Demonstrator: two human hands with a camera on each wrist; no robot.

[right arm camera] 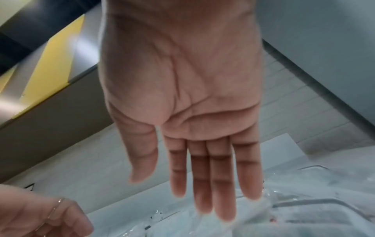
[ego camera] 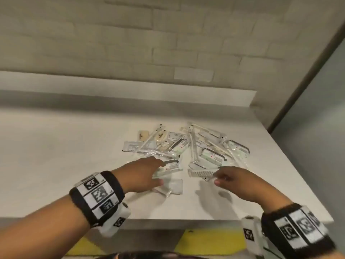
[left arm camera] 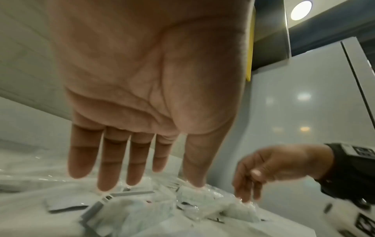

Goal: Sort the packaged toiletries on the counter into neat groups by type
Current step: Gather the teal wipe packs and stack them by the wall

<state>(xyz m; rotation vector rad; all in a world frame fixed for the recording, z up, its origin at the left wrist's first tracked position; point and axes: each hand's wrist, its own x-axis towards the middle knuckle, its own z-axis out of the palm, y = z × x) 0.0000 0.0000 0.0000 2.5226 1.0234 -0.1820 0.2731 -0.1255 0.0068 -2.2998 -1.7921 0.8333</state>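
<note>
White counter (ego camera: pixel 65 146) against a pale brick wall (ego camera: pixel 130 34); packets (ego camera: pixel 186 144) heaped far right. Left hand (ego camera: pixel 143 174) and right hand (ego camera: pixel 240 181) lay with fingers spread, gripping nothing.

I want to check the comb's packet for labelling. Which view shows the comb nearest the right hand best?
The head view: the comb lies whole in its clear packet by the right hand, teeth visible. The left wrist view shows only blurred packets there; the right wrist view shows clear plastic, no comb I can make out.

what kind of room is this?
Probably a hotel housekeeping or back-of-house area, not certain: a plain white counter against a pale brick wall, a heap of wrapped guest toiletries, and yellow floor marking.
</note>
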